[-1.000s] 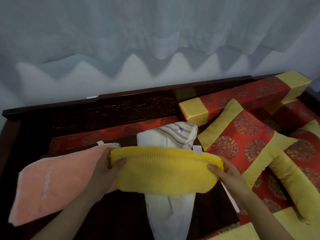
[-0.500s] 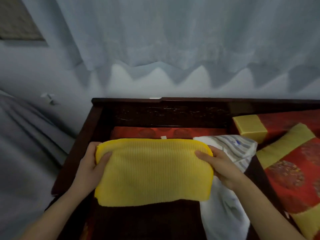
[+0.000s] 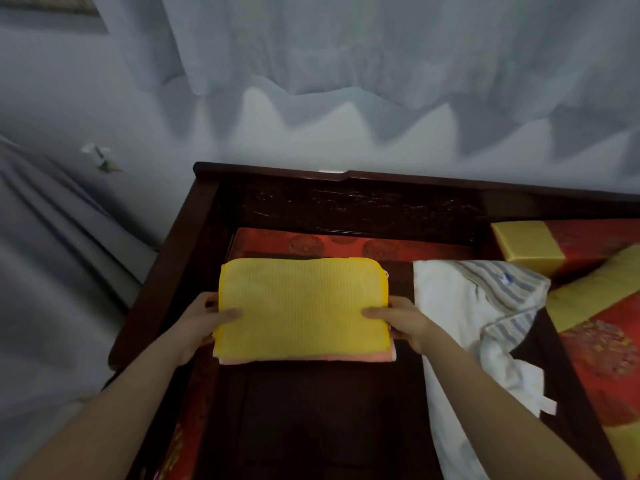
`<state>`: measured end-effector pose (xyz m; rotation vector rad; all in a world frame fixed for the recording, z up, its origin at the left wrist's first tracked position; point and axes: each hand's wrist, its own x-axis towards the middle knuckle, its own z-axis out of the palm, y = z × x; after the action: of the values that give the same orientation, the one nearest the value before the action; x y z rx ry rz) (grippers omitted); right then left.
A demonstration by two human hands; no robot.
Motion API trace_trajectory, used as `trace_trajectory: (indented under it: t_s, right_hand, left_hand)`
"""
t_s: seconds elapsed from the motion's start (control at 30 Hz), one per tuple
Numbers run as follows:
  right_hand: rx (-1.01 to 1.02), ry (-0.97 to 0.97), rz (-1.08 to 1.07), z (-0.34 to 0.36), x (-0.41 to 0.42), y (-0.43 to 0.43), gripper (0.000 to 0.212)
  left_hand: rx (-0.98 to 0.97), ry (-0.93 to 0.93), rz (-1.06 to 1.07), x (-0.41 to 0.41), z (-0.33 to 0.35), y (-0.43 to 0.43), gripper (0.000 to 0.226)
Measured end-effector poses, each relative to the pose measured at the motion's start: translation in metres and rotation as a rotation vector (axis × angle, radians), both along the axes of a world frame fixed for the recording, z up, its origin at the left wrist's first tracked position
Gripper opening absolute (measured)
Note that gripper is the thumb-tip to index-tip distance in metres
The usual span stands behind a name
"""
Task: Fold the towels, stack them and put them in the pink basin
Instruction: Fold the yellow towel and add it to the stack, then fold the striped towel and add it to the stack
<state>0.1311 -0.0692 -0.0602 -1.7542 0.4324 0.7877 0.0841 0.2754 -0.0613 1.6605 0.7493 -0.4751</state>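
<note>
My left hand (image 3: 204, 320) clamped the left edge of the yellow towel (image 3: 301, 306), thumb lying flat on top and the other fingers curled beneath, out of sight. My right hand (image 3: 401, 322) held the right edge the same way, thumb on top and fingers closed under the fold. The yellow towel sat folded in a neat rectangle at the middle of the frame, lying on top of the pink towel (image 3: 346, 357). Only a thin strip of pink showed, along the bottom and lower right edges. I could not tell whether my fingers went under the pink one as well.

Both towels lay on the dark wood of the couch (image 3: 311, 427). Just right of the stack the striped towel (image 3: 467, 306) sprawled unfolded, running down toward the bottom of the frame. Further right a red and yellow cushion (image 3: 595, 327) lay near the edge, with a bolster (image 3: 526, 247) above it. A pale curtain (image 3: 346, 64) filled the top of the frame.
</note>
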Motion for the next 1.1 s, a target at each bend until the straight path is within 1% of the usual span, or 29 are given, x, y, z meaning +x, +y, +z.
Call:
trace_trajectory:
  t_s: [0.1,0.17,0.23,0.3,0.33,0.37,0.4,0.43,0.47,0.5,0.53,0.57,0.6,0.67,0.73,0.8,0.83,0.9,0.97,1.0,1.03,1.07,1.1]
  right_hand:
    - [-0.02,-0.078,0.039,0.002,-0.01,-0.008,0.044]
    - [-0.083,-0.149,0.081,0.006,-0.016,-0.011,0.036]
    - [-0.199,-0.214,0.114,0.005,-0.023,-0.012,0.031]
    - [-0.286,-0.217,0.115,0.0,-0.029,-0.017,0.033]
    - [-0.297,-0.204,0.11,-0.001,-0.031,-0.021,0.034]
    - [-0.288,-0.195,0.092,-0.002,-0.033,-0.025,0.034]
    - [-0.272,-0.2,0.06,-0.001,-0.035,-0.035,0.032]
    - [-0.258,-0.22,0.029,0.001,-0.036,-0.046,0.028]
    - [-0.252,-0.254,0.004,0.004,-0.038,-0.06,0.023]
    - [-0.256,-0.295,-0.02,0.006,-0.041,-0.075,0.017]
    - [-0.275,-0.336,-0.05,0.009,-0.045,-0.095,0.012]
    - [-0.308,-0.37,-0.075,0.011,-0.05,-0.117,0.006]
    - [-0.349,-0.399,-0.113,0.011,-0.054,-0.134,0.004]
    - [-0.441,-0.428,-0.206,0.009,-0.064,-0.181,0.009]
    - [-0.462,-0.41,-0.272,0.004,-0.073,-0.222,0.012]
    - [-0.487,-0.386,-0.279,-0.006,-0.08,-0.251,0.018]
    - [-0.508,-0.366,-0.253,-0.009,-0.084,-0.263,0.018]
    - [-0.498,-0.327,-0.204,-0.02,-0.088,-0.275,0.015]
    - [-0.419,-0.328,-0.147,-0.027,-0.086,-0.28,0.017]
    - [-0.382,-0.331,-0.099,-0.032,-0.086,-0.283,0.019]
    - [-0.365,-0.327,-0.001,-0.035,-0.086,-0.283,0.022]
    - [-0.408,-0.342,0.164,-0.038,-0.086,-0.283,0.033]
    - [-0.512,-0.344,0.344,-0.042,-0.087,-0.283,0.048]
  left_hand:
    - [0.075,-0.035,-0.108,-0.005,-0.001,0.006,0.05]
    - [0.123,-0.056,-0.167,-0.006,-0.001,0.007,0.047]
    - [0.192,-0.047,-0.241,-0.005,0.0,0.004,0.051]
    - [0.282,0.003,-0.325,0.0,0.001,-0.002,0.059]
    - [0.359,0.037,-0.371,0.002,0.005,-0.002,0.062]
    - [0.48,0.061,-0.428,0.004,0.012,-0.003,0.065]
    - [0.624,0.042,-0.475,0.008,0.019,-0.005,0.066]
    - [0.76,-0.015,-0.482,0.011,0.026,-0.009,0.066]
    - [0.856,-0.124,-0.434,0.012,0.034,-0.017,0.063]
    - [0.884,-0.256,-0.345,0.009,0.044,-0.031,0.055]
    - [0.844,-0.397,-0.252,0.005,0.055,-0.057,0.045]
    - [0.768,-0.499,-0.193,-0.001,0.064,-0.088,0.036]
    - [0.689,-0.56,-0.191,-0.008,0.071,-0.118,0.029]
    - [0.524,-0.579,-0.341,-0.024,0.065,-0.191,0.022]
    - [0.37,-0.499,-0.531,-0.037,0.041,-0.26,0.021]
    - [0.289,-0.383,-0.592,-0.047,0.004,-0.313,0.022]
    - [0.276,-0.298,-0.565,-0.051,-0.013,-0.337,0.025]
    - [0.317,-0.152,-0.441,-0.053,-0.036,-0.364,0.044]
    - [0.408,-0.107,-0.322,-0.049,-0.049,-0.379,0.057]
    - [0.414,-0.097,-0.274,-0.046,-0.052,-0.387,0.06]
    - [0.369,-0.067,-0.229,-0.042,-0.053,-0.391,0.061]
    - [0.304,-0.025,-0.202,-0.039,-0.053,-0.396,0.061]
    - [0.248,0.031,-0.21,-0.038,-0.051,-0.401,0.055]
